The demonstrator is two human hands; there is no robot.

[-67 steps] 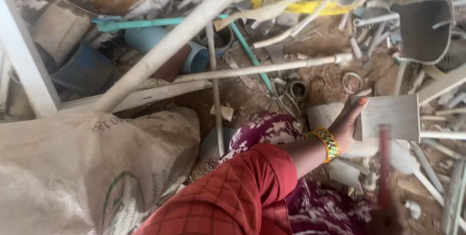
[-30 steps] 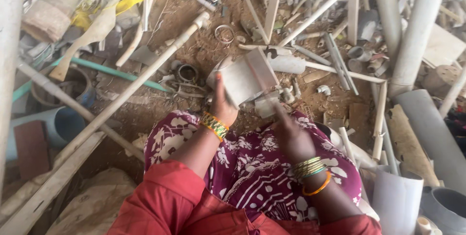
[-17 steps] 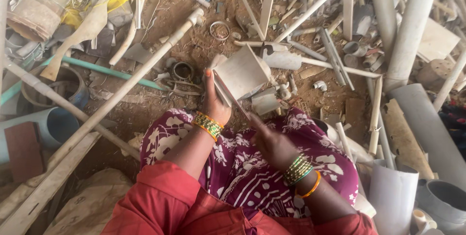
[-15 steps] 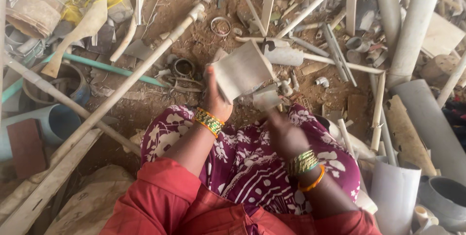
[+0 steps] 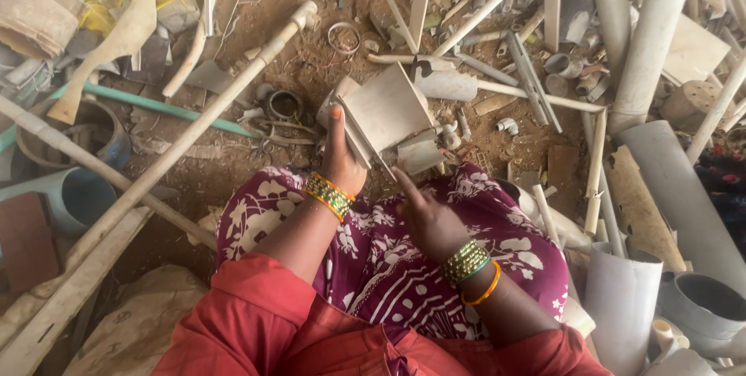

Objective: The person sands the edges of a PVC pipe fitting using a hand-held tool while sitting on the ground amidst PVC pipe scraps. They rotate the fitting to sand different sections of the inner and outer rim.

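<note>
- The left hand [image 5: 340, 160] is gripping a stack of flat, pale plastic pieces [image 5: 382, 116], with the thumb pressing up along the stack's left edge and the other fingers hidden behind it.
- The stack is being held tilted just above the lap, over the brown dirt, with its broad cream face turning toward the camera.
- A smaller greyish offcut [image 5: 420, 152] is sitting against the lower right corner of the stack; it is hard to tell whether it belongs to the held bundle or is merely lying behind it.
- The right hand [image 5: 430, 219] is hovering over the lap, holding nothing, with its forefinger pointing up toward that lower corner and stopping just short of it, the remaining fingers curling loosely.
- Both wrists are wearing green and gold bangles, and the right one is also carrying an orange bangle [image 5: 481, 292].
- The person is sitting in a red top and a magenta floral skirt [image 5: 373, 259].
- A long white pipe [image 5: 194, 131] is lying slantwise to the left of the hands, and a thin green pipe [image 5: 163, 106] is crossing under it.
- A small ring [image 5: 343, 37] is lying on the dirt beyond the stack.
- Wide grey pipe sections [image 5: 625, 306] are standing near the right knee.
</note>
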